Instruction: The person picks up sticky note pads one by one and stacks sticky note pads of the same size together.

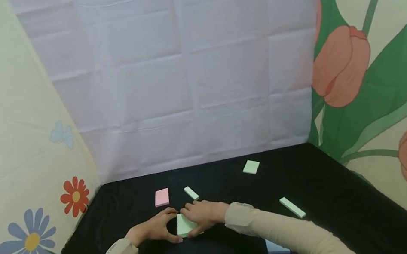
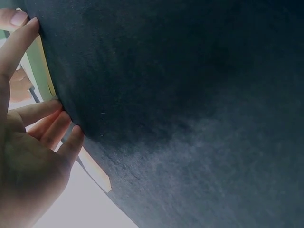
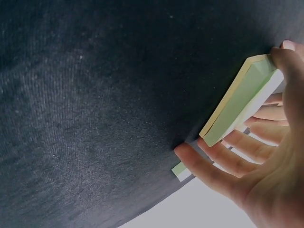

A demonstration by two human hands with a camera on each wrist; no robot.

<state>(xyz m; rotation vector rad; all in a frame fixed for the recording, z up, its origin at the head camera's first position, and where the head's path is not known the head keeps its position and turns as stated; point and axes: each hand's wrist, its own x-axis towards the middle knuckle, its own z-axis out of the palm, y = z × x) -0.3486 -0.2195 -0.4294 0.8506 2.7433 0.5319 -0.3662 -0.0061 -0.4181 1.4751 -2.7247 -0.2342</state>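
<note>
A green sticky note pad point(image 1: 183, 225) lies on the black cloth between both hands. In the right wrist view, the pad point(image 3: 242, 99) has a thin yellow layer along its bottom edge. My left hand point(image 1: 158, 227) spans the pad's left side, thumb at the near corner and forefinger at the far one. From the right, my right hand point(image 1: 205, 213) grips the pad's near and far ends between thumb and fingers, covering its right part. Just beyond the fingers lies a narrow green sticky note pad point(image 1: 191, 193). A pink sticky note pad point(image 1: 161, 197) sits beyond the left hand.
Farther back on the black cloth point(image 1: 210, 178) lies another green square pad point(image 1: 251, 166). A narrow green pad point(image 1: 292, 207) is to the right, past the right forearm. A blue pad point(image 1: 277, 247) is partly hidden under that sleeve. A white sheet point(image 1: 189, 81) hangs behind.
</note>
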